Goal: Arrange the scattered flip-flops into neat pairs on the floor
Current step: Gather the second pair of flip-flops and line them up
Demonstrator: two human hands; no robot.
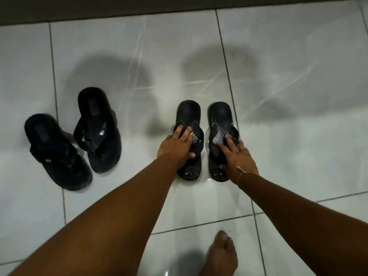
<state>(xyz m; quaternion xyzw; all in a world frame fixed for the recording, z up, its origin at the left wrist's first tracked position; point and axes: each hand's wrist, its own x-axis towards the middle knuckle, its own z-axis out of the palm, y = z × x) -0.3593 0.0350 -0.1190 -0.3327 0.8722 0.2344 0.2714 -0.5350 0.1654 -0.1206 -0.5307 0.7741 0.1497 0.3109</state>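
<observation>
Pressing down on two small black rubbery flip-flops (205, 140) set side by side on glossy marbled white floor tiles (298, 136), left hand (175, 145) gripping one's straps, right hand (238, 156) fingers spread flat on the other's; larger dark pair (73, 136) lying splayed, well left

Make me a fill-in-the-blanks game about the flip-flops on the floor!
1. There are ___ flip-flops on the tiled floor.
2. The left hand rests on the ___ flip-flop of the smaller pair.
3. The string bracelet is on the ___ wrist.
4. The bigger pair lies to the ___ of the hands.

Missing words: four; left; right; left
</observation>
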